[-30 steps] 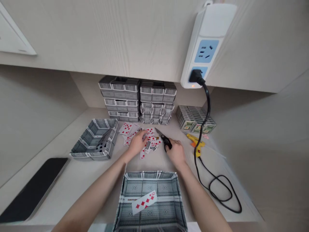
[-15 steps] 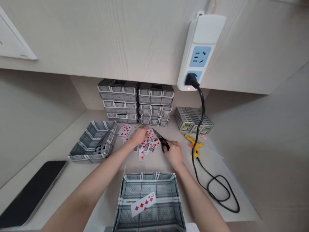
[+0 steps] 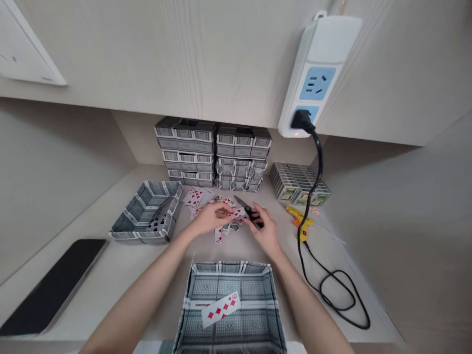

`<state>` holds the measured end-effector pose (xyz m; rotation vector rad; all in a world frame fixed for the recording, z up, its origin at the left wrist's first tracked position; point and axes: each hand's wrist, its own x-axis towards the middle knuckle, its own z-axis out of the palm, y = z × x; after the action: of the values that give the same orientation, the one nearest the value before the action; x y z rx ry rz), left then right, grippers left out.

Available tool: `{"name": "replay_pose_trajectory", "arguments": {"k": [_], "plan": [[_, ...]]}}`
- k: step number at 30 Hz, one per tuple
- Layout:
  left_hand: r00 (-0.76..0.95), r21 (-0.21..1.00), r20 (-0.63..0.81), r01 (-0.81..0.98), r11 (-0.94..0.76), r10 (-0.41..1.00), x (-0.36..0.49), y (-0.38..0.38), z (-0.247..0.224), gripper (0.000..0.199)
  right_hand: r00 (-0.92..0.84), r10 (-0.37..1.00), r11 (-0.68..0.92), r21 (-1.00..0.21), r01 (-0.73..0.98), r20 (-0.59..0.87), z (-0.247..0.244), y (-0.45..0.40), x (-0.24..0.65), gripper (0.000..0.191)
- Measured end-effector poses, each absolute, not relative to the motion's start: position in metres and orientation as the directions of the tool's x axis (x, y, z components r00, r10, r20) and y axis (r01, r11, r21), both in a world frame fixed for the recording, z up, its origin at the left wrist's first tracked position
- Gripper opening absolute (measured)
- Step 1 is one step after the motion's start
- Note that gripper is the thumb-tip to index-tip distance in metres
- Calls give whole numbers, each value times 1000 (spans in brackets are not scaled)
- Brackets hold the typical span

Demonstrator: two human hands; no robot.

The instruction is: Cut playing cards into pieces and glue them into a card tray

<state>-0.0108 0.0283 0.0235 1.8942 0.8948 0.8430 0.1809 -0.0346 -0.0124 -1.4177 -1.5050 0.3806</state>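
My left hand [image 3: 211, 218] pinches a small card piece [image 3: 238, 212] with red hearts over the pile of cut playing cards. Just right of it, my right hand [image 3: 264, 228] has its fingers spread at the black-handled scissors [image 3: 254, 215], which lie with their blades toward the upper left; the fingers partly cover the handles. A box made of cards [image 3: 232, 282] stands nearest to me, with a cut diamond card [image 3: 221, 309] inside. Beside the pile, whole heart cards [image 3: 193, 196] lie at its upper left.
Another card box [image 3: 127, 216] with loose cards stands at the left, near a black tablet-like object [image 3: 55, 285]. Stacked card boxes [image 3: 188, 146] and card packs [image 3: 298, 184] stand behind. A yellow glue gun [image 3: 303, 221] and black cable [image 3: 317, 187] are at the right.
My left hand has drawn back from the pile with a card piece. My right hand has loosened its hold on the scissors and spread its fingers. The view has shifted slightly.
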Motion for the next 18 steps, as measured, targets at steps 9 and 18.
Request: {"name": "replay_pose_trajectory", "arguments": {"k": [9,18], "plan": [[500,988,131,1,-152,856,-4,5,12,27,144,968,182,-969,167,207,-16,-33,173,18],[452,989,133,-1,-148,882,-1,-1,0,22,151,945,263,-947,184,291,-12,-36,167,10]]}}
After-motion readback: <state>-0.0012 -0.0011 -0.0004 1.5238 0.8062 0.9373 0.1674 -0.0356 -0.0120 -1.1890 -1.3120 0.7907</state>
